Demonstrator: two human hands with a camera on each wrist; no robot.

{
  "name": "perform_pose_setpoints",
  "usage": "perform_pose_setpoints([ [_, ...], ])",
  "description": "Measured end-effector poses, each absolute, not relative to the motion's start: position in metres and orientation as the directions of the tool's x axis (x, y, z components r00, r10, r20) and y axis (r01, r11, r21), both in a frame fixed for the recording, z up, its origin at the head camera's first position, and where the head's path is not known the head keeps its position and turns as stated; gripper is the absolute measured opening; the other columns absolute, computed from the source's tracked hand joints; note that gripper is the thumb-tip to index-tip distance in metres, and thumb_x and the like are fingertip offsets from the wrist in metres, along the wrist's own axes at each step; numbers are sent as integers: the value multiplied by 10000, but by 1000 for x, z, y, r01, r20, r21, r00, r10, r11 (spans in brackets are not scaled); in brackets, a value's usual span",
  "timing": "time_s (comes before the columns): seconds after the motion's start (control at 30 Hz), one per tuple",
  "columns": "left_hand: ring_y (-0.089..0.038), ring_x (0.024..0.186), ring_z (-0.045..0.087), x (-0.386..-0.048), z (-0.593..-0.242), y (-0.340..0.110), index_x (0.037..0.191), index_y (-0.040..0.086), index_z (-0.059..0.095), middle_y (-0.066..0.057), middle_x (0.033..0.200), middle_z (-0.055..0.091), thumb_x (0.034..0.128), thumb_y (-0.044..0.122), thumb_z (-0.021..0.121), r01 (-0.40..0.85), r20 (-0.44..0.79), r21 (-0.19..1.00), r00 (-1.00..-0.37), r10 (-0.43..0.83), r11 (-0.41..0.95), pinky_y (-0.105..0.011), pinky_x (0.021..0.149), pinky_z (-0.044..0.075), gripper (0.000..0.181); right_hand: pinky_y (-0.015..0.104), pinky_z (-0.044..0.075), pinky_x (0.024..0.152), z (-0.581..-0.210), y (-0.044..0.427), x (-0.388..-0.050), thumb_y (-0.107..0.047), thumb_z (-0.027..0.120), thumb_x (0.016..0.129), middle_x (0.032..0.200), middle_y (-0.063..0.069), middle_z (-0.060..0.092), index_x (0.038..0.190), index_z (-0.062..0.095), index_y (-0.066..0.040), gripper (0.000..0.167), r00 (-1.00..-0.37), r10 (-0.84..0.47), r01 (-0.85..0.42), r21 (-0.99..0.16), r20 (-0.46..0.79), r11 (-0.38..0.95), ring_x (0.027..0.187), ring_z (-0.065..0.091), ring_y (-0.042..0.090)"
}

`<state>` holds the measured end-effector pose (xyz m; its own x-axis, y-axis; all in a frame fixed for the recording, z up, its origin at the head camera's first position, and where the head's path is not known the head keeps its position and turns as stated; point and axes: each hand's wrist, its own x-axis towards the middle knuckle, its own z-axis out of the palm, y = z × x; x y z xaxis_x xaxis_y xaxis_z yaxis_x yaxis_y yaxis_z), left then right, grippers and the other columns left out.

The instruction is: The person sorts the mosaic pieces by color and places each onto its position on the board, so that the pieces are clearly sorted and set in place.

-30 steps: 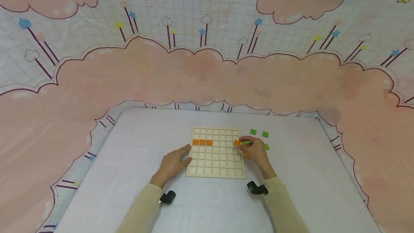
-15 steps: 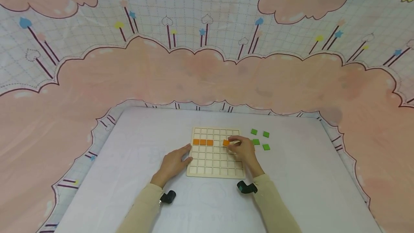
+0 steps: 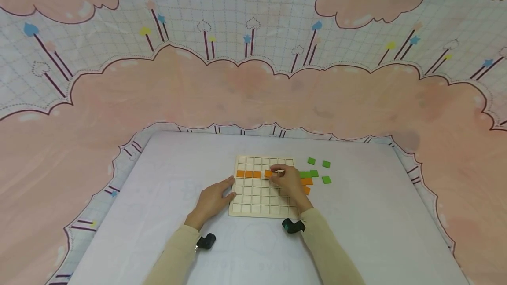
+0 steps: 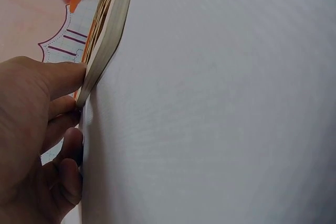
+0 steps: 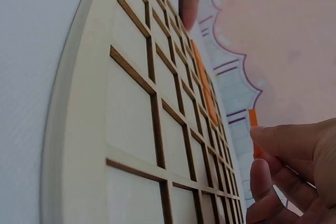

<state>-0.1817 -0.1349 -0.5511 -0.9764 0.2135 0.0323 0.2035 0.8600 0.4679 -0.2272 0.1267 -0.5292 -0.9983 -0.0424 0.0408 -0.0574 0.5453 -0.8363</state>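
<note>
A wooden grid board [image 3: 263, 197] lies on the white table, with several orange square tiles [image 3: 248, 173] set side by side at the left of one row. My right hand [image 3: 289, 183] pinches another orange tile [image 5: 252, 117] between thumb and fingers. In the head view this tile appears just right of that row; the right wrist view shows it held above the board's surface. At the board's left edge rests my left hand [image 3: 211, 198], index finger and thumb touching the rim at separate spots. The left wrist view shows its fingertips [image 4: 73, 74] against the board's side.
Right of the board lie several loose green tiles [image 3: 326, 180] and some orange tiles [image 3: 306, 181], partly hidden behind my right hand and wrist. The white table [image 3: 178, 157] extends around the board. A patterned cloth [image 3: 253, 96] hangs behind it.
My right hand has carried the orange tile leftward from the board's right edge towards the orange row, uncovering loose tiles at the right. My left hand has stayed at the board's edge.
</note>
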Motion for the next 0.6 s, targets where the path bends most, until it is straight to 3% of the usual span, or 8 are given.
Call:
perform_pose_setpoints([
  [0.6,-289,1329,538,-181,-551,-135,1427,129,524,-6,1489,511,935,341,660,210,38,463,-975,217,861,-485,1075,466,552,247,503,646,-536,115,-235,-72,773,797,1037,44,731,1053,748,-118,261,-1000,-1,-5,-817,5,577,741,601,140],
])
